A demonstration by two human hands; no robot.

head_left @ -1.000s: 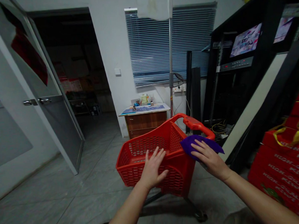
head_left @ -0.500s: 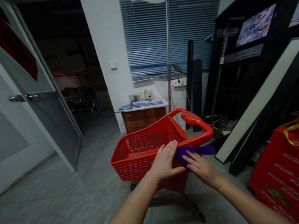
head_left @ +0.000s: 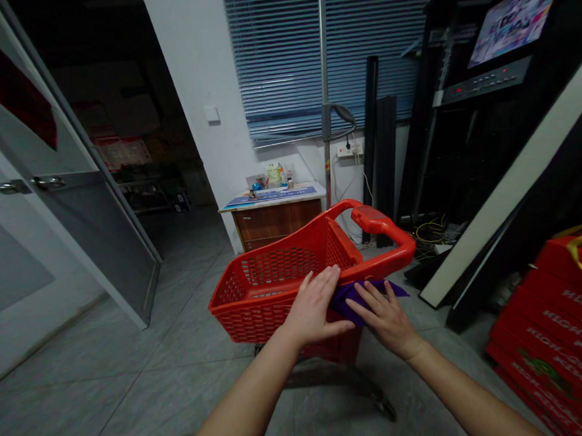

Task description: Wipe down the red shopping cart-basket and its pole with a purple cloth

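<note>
A red plastic shopping cart [head_left: 258, 322] stands in front of me, its handle [head_left: 395, 238] to the right. My left hand [head_left: 313, 309] lies flat against the near side of the basket, just below the rim, fingers straight and thumb apart. Beside it, my right hand [head_left: 383, 314] presses a purple cloth [head_left: 343, 300] against the same side, below the handle end. Its fingers are spread over the cloth rather than wrapped round it. One corner of the cloth sticks out to the right, past my fingers.
Behind the cart is a low wooden cabinet [head_left: 279, 222] with small items on top. An open door [head_left: 100, 243] is at left. Red cartons [head_left: 548, 320] are stacked at right, near a long pale panel [head_left: 510, 185] leaning on a black rack. A pole [head_left: 323, 58] stands before the blinds.
My right hand has shifted slightly on the cart's side, and its fingers are spread wider. Less of the cloth's loose end shows at right. The left hand stays on the basket; the view has tilted slightly down.
</note>
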